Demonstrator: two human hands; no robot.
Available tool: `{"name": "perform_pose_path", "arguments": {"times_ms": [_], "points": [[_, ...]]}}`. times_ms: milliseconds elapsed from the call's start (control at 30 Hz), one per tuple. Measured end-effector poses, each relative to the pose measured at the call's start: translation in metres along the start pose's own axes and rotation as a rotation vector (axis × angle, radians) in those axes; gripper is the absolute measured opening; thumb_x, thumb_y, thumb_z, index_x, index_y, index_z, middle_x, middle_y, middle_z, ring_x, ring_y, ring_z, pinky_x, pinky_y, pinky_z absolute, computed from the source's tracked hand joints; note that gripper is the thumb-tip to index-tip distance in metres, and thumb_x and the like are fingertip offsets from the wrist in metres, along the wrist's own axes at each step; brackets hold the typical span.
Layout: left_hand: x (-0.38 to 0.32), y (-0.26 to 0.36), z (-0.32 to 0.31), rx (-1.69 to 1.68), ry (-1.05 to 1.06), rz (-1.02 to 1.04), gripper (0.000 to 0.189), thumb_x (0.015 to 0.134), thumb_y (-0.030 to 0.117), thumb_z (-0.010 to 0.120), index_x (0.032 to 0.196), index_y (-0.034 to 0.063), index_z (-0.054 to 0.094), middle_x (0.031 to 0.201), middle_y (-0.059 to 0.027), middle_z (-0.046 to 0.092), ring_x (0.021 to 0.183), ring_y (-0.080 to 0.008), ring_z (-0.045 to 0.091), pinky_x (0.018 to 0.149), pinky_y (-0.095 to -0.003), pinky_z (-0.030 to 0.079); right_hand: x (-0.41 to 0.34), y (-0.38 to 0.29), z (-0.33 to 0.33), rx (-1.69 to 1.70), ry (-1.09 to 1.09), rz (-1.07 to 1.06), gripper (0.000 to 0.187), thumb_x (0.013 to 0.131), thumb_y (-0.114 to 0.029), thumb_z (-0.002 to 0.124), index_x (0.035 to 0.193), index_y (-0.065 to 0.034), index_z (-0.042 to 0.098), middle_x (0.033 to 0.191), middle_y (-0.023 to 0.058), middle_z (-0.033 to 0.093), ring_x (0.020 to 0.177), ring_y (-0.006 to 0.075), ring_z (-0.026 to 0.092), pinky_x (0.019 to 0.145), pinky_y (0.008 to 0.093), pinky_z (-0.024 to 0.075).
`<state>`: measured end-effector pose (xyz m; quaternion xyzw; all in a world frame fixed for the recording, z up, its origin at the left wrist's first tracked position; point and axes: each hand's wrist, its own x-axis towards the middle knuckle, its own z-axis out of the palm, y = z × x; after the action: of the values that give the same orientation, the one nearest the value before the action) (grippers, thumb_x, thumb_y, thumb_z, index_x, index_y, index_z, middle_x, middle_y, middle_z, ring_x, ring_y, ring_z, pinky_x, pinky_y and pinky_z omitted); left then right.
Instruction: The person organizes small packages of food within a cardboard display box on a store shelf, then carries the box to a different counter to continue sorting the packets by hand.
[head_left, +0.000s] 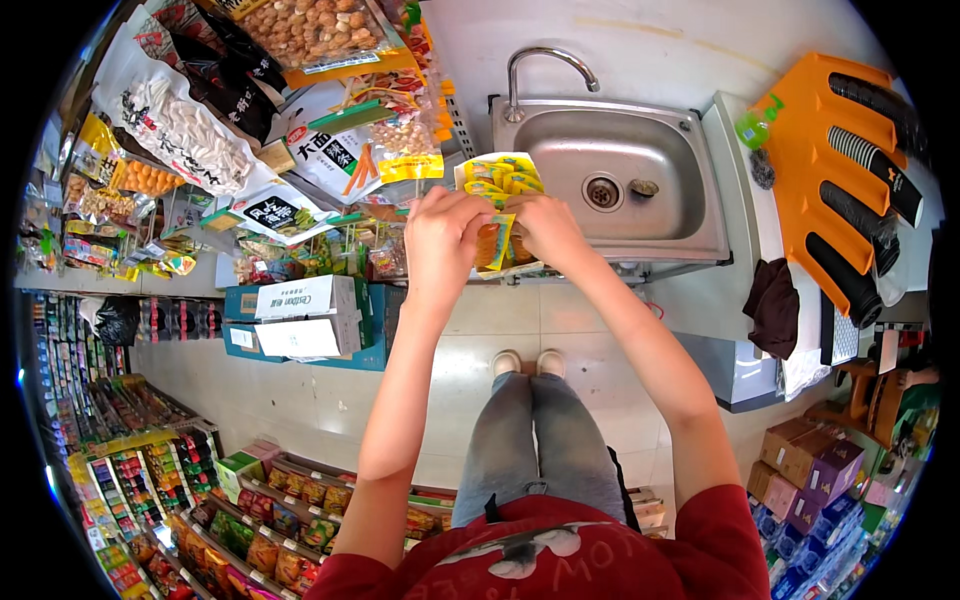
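A small yellow snack packet (493, 244) with orange-brown contents hangs upright between my two hands. My left hand (448, 229) pinches its upper left edge. At its upper right, my right hand (544, 225) has its fingers closed on the packet's edge. Directly below and behind them is an open carton (460, 177) with several similar yellow packets (517, 182) inside. The carton is beside the left front corner of a stainless steel sink (517, 139). My fingers cover part of the carton and of the packets.
A curved tap (551, 52) rises behind the sink. Bagged snacks (191, 139) hang at the left, above stacked cartons (304, 319). An orange cup holder (814, 172) and a green pump bottle (756, 127) stand at the right. Snack shelves (262, 517) are behind me, lower left.
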<state>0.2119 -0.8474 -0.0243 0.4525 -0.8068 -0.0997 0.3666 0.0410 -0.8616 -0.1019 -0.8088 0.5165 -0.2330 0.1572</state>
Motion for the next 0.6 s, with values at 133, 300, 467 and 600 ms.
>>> {"name": "perform_pose_path", "arguments": {"times_ms": [133,300,467,600], "points": [[-0.002,0.0,0.001,-0.026,0.069,0.02,0.01,0.071,0.0,0.071,0.08,0.005,0.068,0.076,-0.0061,0.066,0.074,-0.0257,0.058,0.068,-0.0373,0.044,-0.002,0.004,0.002,0.021,0.029,-0.016,0.024,0.068,0.002,0.06,0.09,-0.0058,0.069,0.09,0.0115,0.068,0.089,0.0331,0.064,0.07,0.0449,0.0523],[-0.004,0.0,0.006,0.034,0.026,0.04,0.009,0.072,0.002,0.072,0.078,0.0071,0.068,0.075,-0.0043,0.066,0.075,-0.0239,0.06,0.07,-0.0358,0.042,-0.002,0.004,-0.001,0.1,0.028,-0.007,0.031,0.069,0.002,0.062,0.095,-0.011,0.07,0.09,0.0106,0.069,0.087,0.0316,0.064,0.071,0.0432,0.0523],[-0.018,-0.019,0.023,0.084,0.007,0.02,0.009,0.071,0.004,0.072,0.077,0.0096,0.068,0.077,-0.0018,0.066,0.077,-0.0222,0.06,0.072,-0.0354,0.04,-0.004,0.002,-0.004,0.182,0.042,0.076,0.03,0.071,-0.001,0.069,0.097,-0.0146,0.071,0.086,0.0088,0.069,0.084,0.0296,0.064,0.07,0.0413,0.0518],[-0.029,-0.035,0.043,0.111,0.017,0.021,0.009,0.071,0.004,0.072,0.078,0.0094,0.068,0.077,-0.0014,0.064,0.079,-0.0217,0.06,0.073,-0.036,0.041,-0.01,0.006,0.001,0.165,0.11,0.069,0.031,0.07,-0.002,0.073,0.098,-0.0146,0.071,0.084,0.0075,0.068,0.083,0.0292,0.063,0.072,0.0409,0.0509]]}}
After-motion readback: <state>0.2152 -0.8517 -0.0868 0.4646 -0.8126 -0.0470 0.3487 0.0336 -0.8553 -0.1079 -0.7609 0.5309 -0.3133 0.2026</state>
